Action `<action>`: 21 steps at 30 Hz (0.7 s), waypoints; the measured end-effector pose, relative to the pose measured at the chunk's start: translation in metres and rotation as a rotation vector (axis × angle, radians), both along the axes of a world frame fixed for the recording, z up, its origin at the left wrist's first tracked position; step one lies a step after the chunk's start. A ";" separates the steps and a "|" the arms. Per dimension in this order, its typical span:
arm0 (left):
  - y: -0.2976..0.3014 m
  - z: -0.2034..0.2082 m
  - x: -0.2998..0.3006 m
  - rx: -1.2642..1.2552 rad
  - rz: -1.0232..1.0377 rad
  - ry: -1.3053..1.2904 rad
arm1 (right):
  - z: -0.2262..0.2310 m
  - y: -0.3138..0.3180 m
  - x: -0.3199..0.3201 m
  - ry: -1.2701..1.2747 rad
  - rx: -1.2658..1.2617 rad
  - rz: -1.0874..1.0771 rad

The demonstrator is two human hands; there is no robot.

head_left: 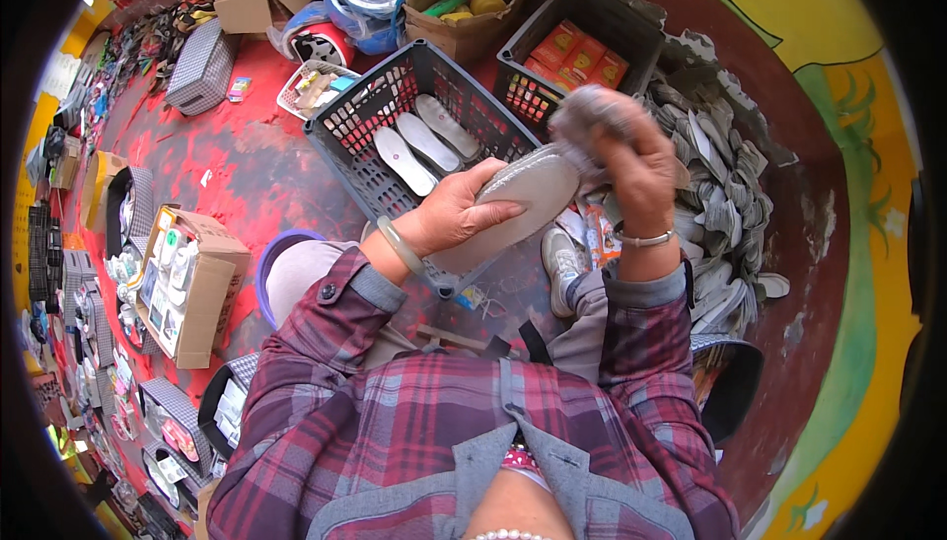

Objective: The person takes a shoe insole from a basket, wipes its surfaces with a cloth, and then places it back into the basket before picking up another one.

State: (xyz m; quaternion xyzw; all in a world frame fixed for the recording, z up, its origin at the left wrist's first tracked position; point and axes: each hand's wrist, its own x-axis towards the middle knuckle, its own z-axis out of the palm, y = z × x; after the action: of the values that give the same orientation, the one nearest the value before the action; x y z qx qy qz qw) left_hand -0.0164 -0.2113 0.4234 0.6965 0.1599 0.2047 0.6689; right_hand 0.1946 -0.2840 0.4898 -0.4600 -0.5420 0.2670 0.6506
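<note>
My left hand (456, 213) grips a pale grey shoe sole (538, 193), thumb on top, tilted up over the near side of a dark plastic crate (330, 136). Three white shoe soles (404, 161) lie side by side inside that crate. A crumpled greyish rag (582, 128) is bunched in my right hand (641, 170), at the far tip of the held sole; motion blurs it, and whether it touches the sole I cannot tell. Right of that hand rises a big heap of grey-white soles (725, 180).
Behind stands a second dark crate (636, 32) with orange-red boxes. A cardboard box (464, 32) and bagged helmets are at the back. On the left are an open carton (212, 293) of packaged goods and a checked box (200, 67). A purple rim (264, 284) shows by my left knee.
</note>
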 end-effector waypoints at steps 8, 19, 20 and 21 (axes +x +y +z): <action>0.004 -0.006 -0.010 0.139 0.230 -0.167 | 0.000 -0.002 0.017 -0.274 -0.150 0.199; 0.010 0.002 -0.010 0.834 0.348 0.010 | 0.020 0.001 -0.010 -0.764 0.070 0.116; 0.011 0.003 -0.013 0.849 0.321 0.126 | 0.019 0.001 -0.010 -0.717 0.077 0.114; 0.011 0.000 -0.013 0.787 0.349 0.056 | 0.014 0.002 -0.009 -0.669 0.083 0.111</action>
State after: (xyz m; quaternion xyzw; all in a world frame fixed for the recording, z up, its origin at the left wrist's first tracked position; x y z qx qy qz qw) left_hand -0.0292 -0.2002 0.4236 0.8664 0.2032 0.3412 0.3028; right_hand 0.1852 -0.2820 0.5043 -0.4653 -0.7599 0.1139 0.4393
